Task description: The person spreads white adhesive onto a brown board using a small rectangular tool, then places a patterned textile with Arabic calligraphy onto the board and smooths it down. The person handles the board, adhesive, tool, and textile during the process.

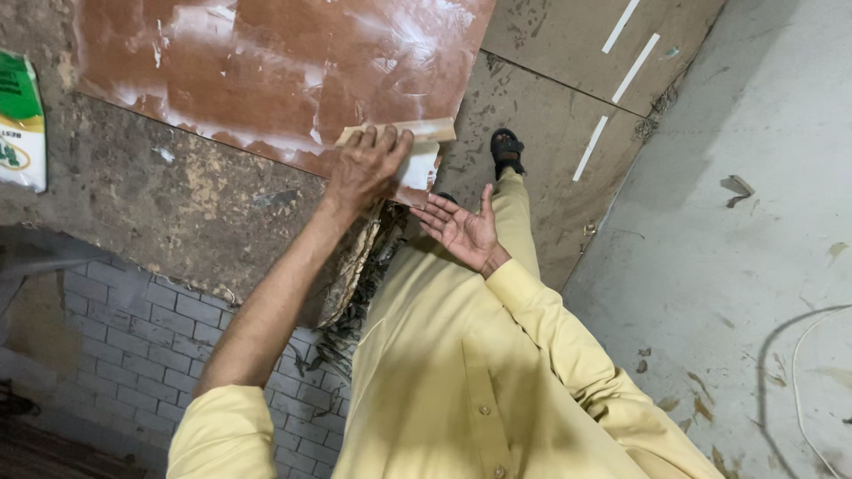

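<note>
A reddish-brown laminate sheet [284,62], smeared with white paste, lies on a rough worn table top [177,195]. My left hand [366,164] presses a small flat wooden block [426,131] down on the sheet's near corner, fingers over its top edge. White paste sits under the block at the corner. Just below that corner, off the table edge, my right hand [461,231] is held open, palm up, fingers spread, holding nothing. I wear a pale yellow shirt.
A green and white bag [19,120] lies at the table's left edge. Flat brown boards with white strips [612,53] lie on the floor. My sandalled foot [507,151] stands by them. A grey tiled wall [133,337] runs below the table. A white cable [799,381] lies at the right.
</note>
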A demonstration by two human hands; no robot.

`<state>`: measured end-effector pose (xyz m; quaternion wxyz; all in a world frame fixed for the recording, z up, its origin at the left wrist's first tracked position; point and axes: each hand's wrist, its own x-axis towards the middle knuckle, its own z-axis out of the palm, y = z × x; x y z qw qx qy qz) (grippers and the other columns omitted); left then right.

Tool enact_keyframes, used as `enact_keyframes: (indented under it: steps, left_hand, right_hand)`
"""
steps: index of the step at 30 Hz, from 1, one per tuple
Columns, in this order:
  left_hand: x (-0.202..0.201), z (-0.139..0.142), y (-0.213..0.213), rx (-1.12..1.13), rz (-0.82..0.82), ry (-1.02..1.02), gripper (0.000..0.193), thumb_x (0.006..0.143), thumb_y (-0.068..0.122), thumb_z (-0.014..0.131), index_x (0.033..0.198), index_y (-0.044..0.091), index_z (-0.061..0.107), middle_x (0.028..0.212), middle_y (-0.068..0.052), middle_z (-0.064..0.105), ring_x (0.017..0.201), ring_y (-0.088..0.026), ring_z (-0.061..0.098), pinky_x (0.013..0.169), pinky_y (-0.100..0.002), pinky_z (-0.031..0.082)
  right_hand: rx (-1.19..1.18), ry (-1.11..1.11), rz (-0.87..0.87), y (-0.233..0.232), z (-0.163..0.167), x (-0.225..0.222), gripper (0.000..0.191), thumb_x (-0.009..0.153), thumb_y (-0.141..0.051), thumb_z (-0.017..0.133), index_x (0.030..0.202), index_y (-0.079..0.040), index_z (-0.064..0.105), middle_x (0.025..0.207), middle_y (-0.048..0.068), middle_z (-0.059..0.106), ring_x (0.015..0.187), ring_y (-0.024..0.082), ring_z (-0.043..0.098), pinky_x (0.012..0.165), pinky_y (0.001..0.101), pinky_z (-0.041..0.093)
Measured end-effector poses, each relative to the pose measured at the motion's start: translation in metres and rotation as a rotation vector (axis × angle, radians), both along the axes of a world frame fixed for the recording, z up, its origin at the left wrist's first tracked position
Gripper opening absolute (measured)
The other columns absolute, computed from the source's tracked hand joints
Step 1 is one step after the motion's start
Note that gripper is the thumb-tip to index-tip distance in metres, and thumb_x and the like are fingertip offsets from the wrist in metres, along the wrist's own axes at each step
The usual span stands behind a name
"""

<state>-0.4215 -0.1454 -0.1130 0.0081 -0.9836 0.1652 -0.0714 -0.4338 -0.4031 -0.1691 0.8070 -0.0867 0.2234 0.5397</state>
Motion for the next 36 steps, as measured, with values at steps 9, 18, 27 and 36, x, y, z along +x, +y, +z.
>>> enact_keyframes:
  steps: [9,18,27,36]
  left_hand:
    - [-0.034,0.034,-0.008,-0.118,-0.027,0.084,0.033,0.102,0.015,0.069,0.132,0.013,0.055,0.109,-0.005,0.068,0.093,-0.02,0.069,0.077,-0.036,0.066]
    - [0.028,0.15,0.025,-0.559,0.019,0.086,0.021,0.111,0.003,0.06,0.129,0.009,0.066,0.1,-0.012,0.077,0.07,-0.019,0.071,0.051,-0.025,0.058]
    - [0.038,0.285,0.048,-0.652,0.119,-0.156,0.027,0.107,0.006,0.066,0.133,-0.001,0.07,0.113,-0.019,0.077,0.095,-0.024,0.077,0.081,-0.036,0.065]
    - [0.037,0.353,0.083,-0.641,0.352,-0.183,0.023,0.107,0.009,0.064,0.127,0.004,0.075,0.092,-0.013,0.077,0.074,-0.02,0.072,0.068,-0.036,0.055]
  right_hand:
    - [-0.075,-0.105,0.023,-0.006,0.013,0.002,0.121,0.083,-0.094,0.028,0.143,0.008,0.052,0.14,0.026,0.06,0.14,0.037,0.053,0.121,0.0453,0.04]
    - [-0.141,-0.738,-0.095,-0.006,0.118,0.024,0.115,0.093,-0.087,0.039,0.152,0.011,0.048,0.143,0.027,0.06,0.136,0.033,0.058,0.12,0.0441,0.041]
    - [-0.616,-1.48,-0.385,0.062,0.25,0.047,0.057,0.102,-0.01,0.074,0.153,0.003,0.051,0.129,0.005,0.056,0.11,0.012,0.057,0.095,0.0227,0.049]
    - [-0.673,-1.878,-0.642,0.115,0.299,0.07,0.04,0.109,-0.011,0.073,0.146,-0.004,0.061,0.12,0.003,0.064,0.1,0.012,0.062,0.086,0.0248,0.052]
